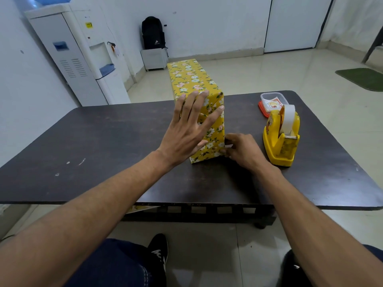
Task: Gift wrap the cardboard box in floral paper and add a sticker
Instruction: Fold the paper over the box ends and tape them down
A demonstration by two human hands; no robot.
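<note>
The box (191, 77), wrapped in yellow floral paper, stands on the dark table (103, 146) with its folded end facing me. My left hand (186, 129) lies flat with straight, spread fingers against that folded end, pressing the flaps. My right hand (240, 150) is at the box's lower right corner and pinches a short piece of clear tape (228, 146) against the paper. A yellow tape dispenser (281, 137) stands just right of that hand. Behind it is a clear container with an orange lid (271, 102) holding stickers.
A strip of floral paper (137, 209) shows under the table's near edge. Beyond the table stand a white water dispenser (78, 59), a black backpack (153, 34) on a small white stand, and a green mat (362, 77) on the floor. My legs and shoes are below the table edge.
</note>
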